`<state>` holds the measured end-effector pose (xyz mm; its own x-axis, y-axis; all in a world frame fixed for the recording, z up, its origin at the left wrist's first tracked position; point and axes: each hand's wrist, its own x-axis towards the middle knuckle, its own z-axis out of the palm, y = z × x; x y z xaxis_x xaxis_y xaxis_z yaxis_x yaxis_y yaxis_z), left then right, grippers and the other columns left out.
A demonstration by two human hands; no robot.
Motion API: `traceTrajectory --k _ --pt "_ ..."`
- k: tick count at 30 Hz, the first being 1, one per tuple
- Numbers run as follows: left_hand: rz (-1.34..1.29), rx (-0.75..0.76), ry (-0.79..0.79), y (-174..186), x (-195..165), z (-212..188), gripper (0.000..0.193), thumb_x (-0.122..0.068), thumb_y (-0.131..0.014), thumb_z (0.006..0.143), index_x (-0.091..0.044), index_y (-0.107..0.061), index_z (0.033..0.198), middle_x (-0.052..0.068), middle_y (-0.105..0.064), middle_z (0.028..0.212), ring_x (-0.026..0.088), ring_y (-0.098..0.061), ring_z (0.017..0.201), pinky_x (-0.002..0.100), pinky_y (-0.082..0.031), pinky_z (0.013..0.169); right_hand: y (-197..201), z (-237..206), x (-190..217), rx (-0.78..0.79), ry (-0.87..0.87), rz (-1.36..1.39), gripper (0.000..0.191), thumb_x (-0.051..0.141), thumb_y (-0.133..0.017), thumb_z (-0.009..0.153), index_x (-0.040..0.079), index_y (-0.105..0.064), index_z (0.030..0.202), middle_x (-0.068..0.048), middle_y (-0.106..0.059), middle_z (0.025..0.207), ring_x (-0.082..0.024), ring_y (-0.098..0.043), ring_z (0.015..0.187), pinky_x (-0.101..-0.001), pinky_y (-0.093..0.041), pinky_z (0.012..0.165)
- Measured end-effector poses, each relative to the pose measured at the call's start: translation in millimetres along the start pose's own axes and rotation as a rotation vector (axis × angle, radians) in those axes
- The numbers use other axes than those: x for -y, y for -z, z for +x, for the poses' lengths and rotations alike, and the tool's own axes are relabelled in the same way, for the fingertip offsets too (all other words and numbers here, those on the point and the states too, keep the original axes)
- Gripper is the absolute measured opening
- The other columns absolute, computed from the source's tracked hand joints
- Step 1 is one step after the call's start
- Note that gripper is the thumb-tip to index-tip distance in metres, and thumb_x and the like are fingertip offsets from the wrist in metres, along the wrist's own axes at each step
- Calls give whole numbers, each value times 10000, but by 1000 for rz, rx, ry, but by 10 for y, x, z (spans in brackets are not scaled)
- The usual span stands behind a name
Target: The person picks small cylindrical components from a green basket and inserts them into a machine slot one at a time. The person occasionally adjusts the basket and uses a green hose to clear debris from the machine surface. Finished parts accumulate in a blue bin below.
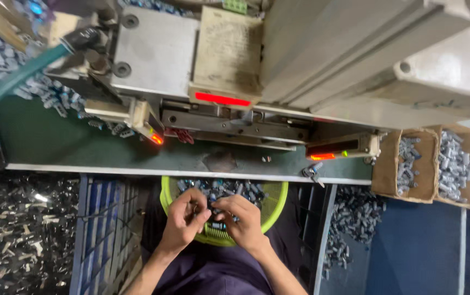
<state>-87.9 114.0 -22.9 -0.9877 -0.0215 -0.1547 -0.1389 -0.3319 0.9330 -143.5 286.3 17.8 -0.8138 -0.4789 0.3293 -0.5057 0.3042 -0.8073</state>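
Note:
A lime-green plastic basket (276,203) rests on my lap, filled with several small grey and blue cylindrical parts (229,189). My left hand (183,218) is curled over the basket's near side, fingers pinched on one or more of the small parts. My right hand (243,218) sits beside it, fingertips closed on a small dark part between the two hands. Both hands touch each other over the basket's front rim.
A green work table (55,142) runs across, with a grey metal machine (278,60) above it showing red lights (221,99). Cardboard boxes (429,164) of similar parts stand at right. Loose parts lie on the floor (22,229) at left and beside the table leg.

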Motion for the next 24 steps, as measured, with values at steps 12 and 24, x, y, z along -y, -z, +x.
traceTrajectory --k 12,24 --pt "259 -97 179 -196 161 54 136 32 -657 871 -15 -667 998 59 -728 833 114 -623 543 274 -490 489 -151 -268 -27 -237 -51 -69 257 -154 -704 751 15 -692 944 -117 -747 932 -265 -745 822 -323 -590 717" --pt "235 -132 160 -361 -44 -26 101 38 -562 917 -43 -607 959 92 -734 902 187 -647 482 332 -473 447 552 181 -138 -430 21 53 257 -213 -623 831 -22 -554 989 -143 -762 980 -160 -752 854 -264 -631 747"
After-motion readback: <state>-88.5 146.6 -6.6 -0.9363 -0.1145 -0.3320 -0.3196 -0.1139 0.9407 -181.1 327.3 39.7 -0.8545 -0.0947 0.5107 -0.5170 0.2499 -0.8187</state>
